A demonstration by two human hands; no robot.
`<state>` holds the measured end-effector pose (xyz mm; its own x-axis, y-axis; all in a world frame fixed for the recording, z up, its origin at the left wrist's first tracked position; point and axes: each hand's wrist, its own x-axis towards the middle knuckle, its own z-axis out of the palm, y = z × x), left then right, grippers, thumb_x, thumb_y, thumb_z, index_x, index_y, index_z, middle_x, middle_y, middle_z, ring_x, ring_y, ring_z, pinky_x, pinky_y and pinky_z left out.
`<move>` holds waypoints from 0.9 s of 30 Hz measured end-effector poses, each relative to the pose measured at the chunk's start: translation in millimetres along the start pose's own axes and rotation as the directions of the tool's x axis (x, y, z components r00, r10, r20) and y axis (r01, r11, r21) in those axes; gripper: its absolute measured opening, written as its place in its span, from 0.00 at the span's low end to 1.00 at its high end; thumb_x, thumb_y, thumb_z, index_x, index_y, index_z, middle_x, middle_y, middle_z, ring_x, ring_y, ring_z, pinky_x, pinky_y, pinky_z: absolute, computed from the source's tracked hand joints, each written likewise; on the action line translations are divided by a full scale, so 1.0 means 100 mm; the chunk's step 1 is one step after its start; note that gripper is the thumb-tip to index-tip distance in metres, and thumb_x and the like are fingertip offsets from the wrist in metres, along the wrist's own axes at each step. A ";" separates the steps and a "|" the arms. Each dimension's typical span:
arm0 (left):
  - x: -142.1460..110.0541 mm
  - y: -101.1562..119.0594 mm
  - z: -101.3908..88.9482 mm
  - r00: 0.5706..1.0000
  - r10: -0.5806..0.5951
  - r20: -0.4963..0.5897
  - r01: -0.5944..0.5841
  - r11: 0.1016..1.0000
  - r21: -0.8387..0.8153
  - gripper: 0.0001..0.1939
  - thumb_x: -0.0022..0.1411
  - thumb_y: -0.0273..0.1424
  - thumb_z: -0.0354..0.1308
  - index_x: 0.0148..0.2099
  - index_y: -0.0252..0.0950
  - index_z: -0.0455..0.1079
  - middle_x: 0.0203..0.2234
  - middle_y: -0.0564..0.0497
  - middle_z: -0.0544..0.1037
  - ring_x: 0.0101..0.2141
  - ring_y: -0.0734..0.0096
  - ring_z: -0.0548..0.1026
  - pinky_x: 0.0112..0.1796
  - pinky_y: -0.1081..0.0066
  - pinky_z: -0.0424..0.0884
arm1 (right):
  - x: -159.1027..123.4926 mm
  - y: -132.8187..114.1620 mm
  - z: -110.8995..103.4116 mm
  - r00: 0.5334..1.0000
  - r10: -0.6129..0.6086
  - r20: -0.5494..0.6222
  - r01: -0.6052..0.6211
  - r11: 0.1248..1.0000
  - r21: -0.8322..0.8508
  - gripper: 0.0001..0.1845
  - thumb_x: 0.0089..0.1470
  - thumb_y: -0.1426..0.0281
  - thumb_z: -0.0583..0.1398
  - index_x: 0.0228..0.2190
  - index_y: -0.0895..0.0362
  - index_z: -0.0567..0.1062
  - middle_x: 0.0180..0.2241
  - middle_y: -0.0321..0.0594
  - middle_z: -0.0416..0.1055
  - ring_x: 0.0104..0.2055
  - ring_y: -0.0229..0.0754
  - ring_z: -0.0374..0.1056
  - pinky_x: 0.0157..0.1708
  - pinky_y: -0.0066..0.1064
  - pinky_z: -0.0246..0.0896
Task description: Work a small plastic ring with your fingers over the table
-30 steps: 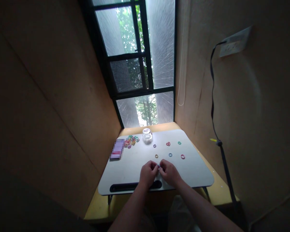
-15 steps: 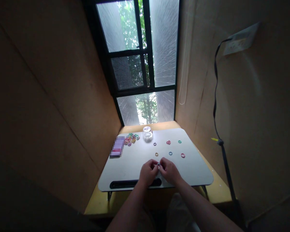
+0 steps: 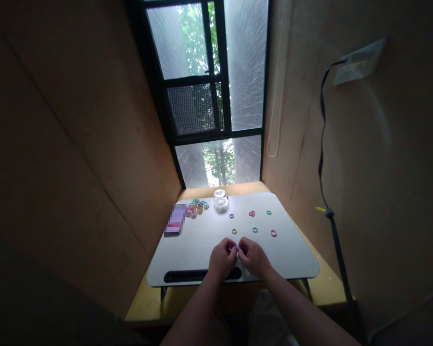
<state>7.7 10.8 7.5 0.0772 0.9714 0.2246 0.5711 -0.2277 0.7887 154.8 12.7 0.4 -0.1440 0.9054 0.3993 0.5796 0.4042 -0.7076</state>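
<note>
My left hand (image 3: pixel 222 258) and my right hand (image 3: pixel 253 257) meet above the front middle of a white lap table (image 3: pixel 292 259). Both are closed in a pinch, fingertips almost touching. Between them shows a tiny bluish and reddish bit of what looks like a hair tie (image 3: pixel 236 247), mostly covered by the fingers. Just beyond lie small ring-shaped hair ties: a yellow-brown one (image 3: pixel 234 231), a blue one (image 3: pixel 255 230), a pink one (image 3: pixel 273 233), a dark purple one (image 3: pixel 231 216), a red cluster (image 3: pixel 251 214) and a green one (image 3: pixel 269 212).
A heap of mixed coloured hair ties (image 3: pixel 197 209) lies at the back left, beside a blurred phone-like slab (image 3: pixel 175 220). At the back stands a clear round jar (image 3: pixel 221 202). A black slot (image 3: pixel 185 276) runs along the front edge. A cord (image 3: pixel 322 144) hangs on the right wall.
Both hands stay in nearly the same place, still pinched together. The bit between the fingertips shows slightly more colour now.
</note>
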 end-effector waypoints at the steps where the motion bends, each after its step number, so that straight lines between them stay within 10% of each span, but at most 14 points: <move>1: 0.00 0.00 0.00 1.000 0.003 0.003 -0.003 1.000 0.009 0.04 0.59 0.31 0.54 0.34 0.37 0.69 0.25 0.55 0.74 0.26 0.75 0.69 0.30 0.74 0.60 | 0.00 0.00 0.00 1.000 0.000 0.004 0.000 1.000 0.001 0.06 0.51 0.70 0.55 0.23 0.55 0.65 0.21 0.33 0.65 0.24 0.36 0.58 0.25 0.27 0.49; 27: -0.02 0.01 -0.01 0.998 0.044 0.032 -0.045 0.998 0.035 0.06 0.59 0.33 0.53 0.32 0.37 0.68 0.23 0.56 0.72 0.25 0.75 0.67 0.28 0.74 0.57 | 0.01 0.03 0.03 1.000 0.013 -0.008 -0.013 1.000 0.011 0.05 0.52 0.70 0.54 0.24 0.54 0.64 0.22 0.33 0.65 0.25 0.37 0.60 0.26 0.26 0.50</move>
<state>7.1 8.4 8.3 0.1289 0.9620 0.2406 0.5950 -0.2692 0.7573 153.6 15.4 -2.8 -0.1298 0.9095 0.3949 0.5728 0.3938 -0.7189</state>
